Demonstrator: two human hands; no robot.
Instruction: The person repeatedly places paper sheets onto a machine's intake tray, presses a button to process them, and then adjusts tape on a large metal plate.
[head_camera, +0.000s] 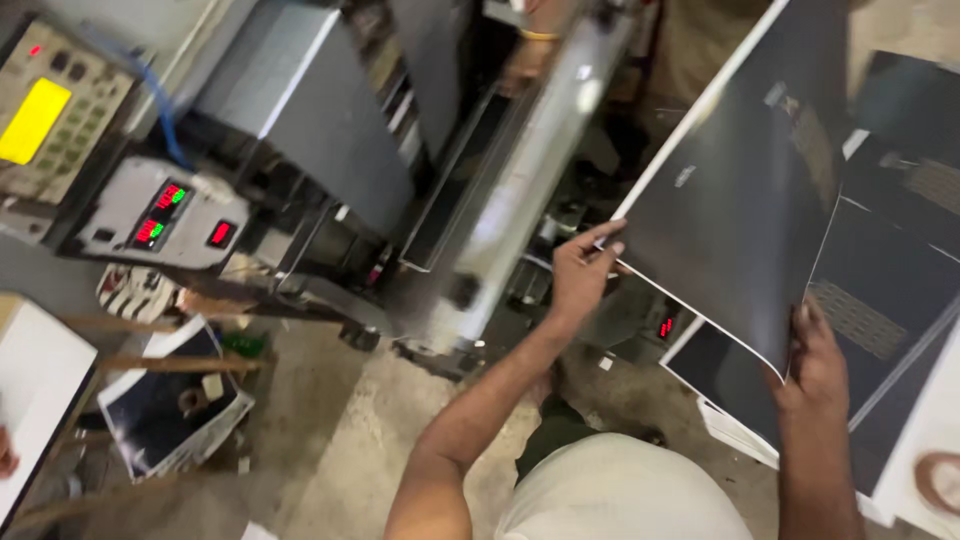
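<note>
I hold a large black printed sheet (745, 190) with a white border, tilted up between both hands. My left hand (583, 270) pinches its lower left corner. My right hand (815, 355) grips its lower right edge. Under the sheet lies a stack of similar dark printed sheets (890, 290) on a white surface at the right. A long shiny metal roller (530, 170) of the printing machine runs diagonally just left of my left hand.
A grey machine housing (310, 100) stands upper left, with a control box showing red and green digits (165, 210) and a keypad panel with a yellow patch (45, 115). Discarded dark sheets (170, 405) lie on the concrete floor. Another person's hand with a bangle (530, 40) is at the top.
</note>
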